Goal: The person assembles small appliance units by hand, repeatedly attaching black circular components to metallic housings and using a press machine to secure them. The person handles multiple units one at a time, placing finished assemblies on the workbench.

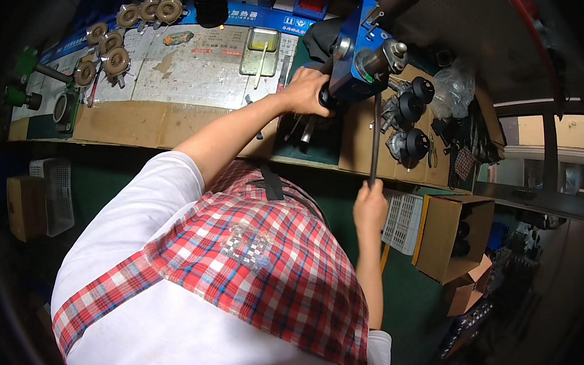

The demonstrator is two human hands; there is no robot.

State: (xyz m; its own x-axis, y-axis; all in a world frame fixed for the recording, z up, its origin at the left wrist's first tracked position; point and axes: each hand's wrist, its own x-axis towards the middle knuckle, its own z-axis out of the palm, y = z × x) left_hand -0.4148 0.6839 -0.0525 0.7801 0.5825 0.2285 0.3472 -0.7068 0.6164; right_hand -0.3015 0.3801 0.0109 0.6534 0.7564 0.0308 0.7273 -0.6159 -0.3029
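1. At the far edge of the workbench, in the head view, stands a blue metal bench press (355,49) with a steel shaft end and round silver fittings on its front; it sits above a dark green mat between sheets of brown cardboard.
2. From the press hangs a long black lever handle (375,137), running straight down past the bench edge.
3. Just right of the press, three black round motor parts with grey metal housings (408,116) lie in a column on the cardboard.
4. Far left on the bench, several tan ribbed disc-shaped wheels (116,44) lie in a curved row on a worn printed sheet.
5. A shallow rectangular metal tray (260,51) sits behind the left arm and holds a thin stick; what else it contains cannot be told.
6. Below the bench on the right, an open brown cardboard box (444,235) holds dark round parts, and a white plastic lattice crate (402,219) stands just beside it.
7. Another white lattice basket (56,191) stands low on the left; its contents are hidden.
8. Reaching forward with the arm stretched out, the left hand (305,91) is curled around a dark part at the base of the press.
9. Raised with the forearm upright, the right hand (370,206) is clenched around the lower end of the lever handle.
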